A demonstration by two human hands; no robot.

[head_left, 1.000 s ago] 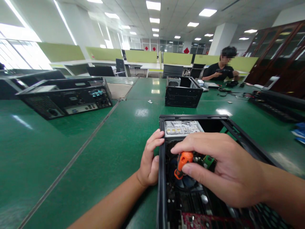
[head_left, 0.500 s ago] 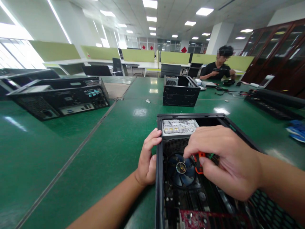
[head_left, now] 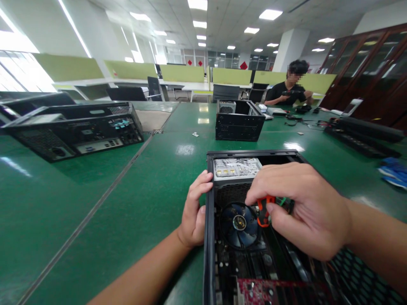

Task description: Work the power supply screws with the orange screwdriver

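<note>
An open black computer case (head_left: 208,237) lies in front of me at the lower right. With its fingers hooked over the case's left edge, my left hand (head_left: 194,214) grips the frame. My right hand (head_left: 302,207) is inside the case, closed around an orange-and-black screwdriver handle (head_left: 263,212). Whatever its tip touches is hidden below the hand. Just left of the handle sits a round fan (head_left: 240,223) with dark blades. A silver power supply (head_left: 237,168) fills the far left corner, and a red circuit board (head_left: 254,291) shows at the near end.
On the green table (head_left: 133,212) another open case (head_left: 240,123) stands beyond mine. A larger case (head_left: 89,131) leans at the left. Black panels (head_left: 362,135) and a blue object (head_left: 394,171) lie at the right. A person (head_left: 288,91) sits across the table.
The view has shifted slightly to the right. Inside the case, the screwdriver handle has turned or tilted a little in my right hand. My left hand keeps its hold on the edge.
</note>
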